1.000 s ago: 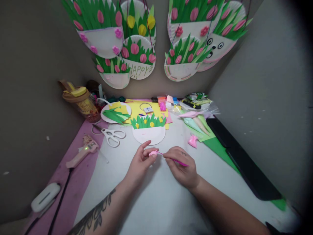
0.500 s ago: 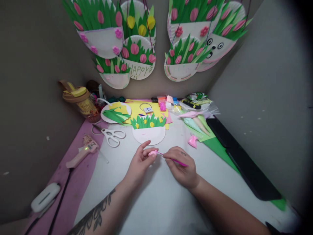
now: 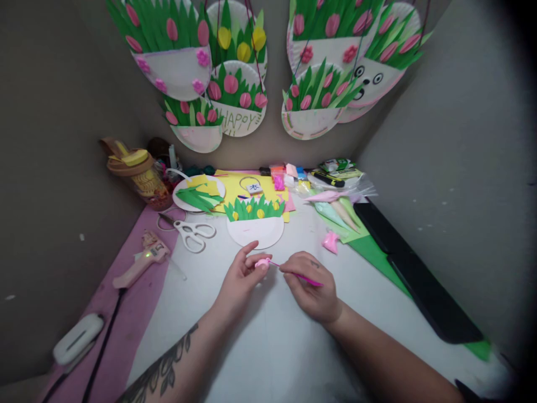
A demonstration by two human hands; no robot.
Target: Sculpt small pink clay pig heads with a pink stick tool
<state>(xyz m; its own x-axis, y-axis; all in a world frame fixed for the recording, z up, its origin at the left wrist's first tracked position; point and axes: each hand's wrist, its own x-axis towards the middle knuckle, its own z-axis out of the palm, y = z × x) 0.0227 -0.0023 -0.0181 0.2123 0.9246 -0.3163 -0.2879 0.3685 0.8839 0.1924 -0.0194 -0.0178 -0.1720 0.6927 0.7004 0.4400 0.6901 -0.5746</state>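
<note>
Between the thumb and fingers of my left hand (image 3: pixel 243 271) is a small lump of pink modelling clay (image 3: pixel 262 262). My right hand (image 3: pixel 312 285) grips a thin magenta modelling tool (image 3: pixel 308 279) like a pen. The tool's tip reaches left and meets the clay's right side, though the exact contact is too small to make out. Just beyond my hands lies a white half paper plate (image 3: pixel 255 232) with green paper grass (image 3: pixel 254 210) and small yellow flowers. A pink clay packet (image 3: pixel 330 242) rests to the right of it.
White scissors (image 3: pixel 195 232) and a pink glue gun (image 3: pixel 142 260) with a lit green light lie on the left. A tumbler (image 3: pixel 136 173) stands behind them. Piping bags (image 3: pixel 335 210) and a long black object (image 3: pixel 419 274) are on the right. Decorated plates (image 3: pixel 314 120) hang on the wall.
</note>
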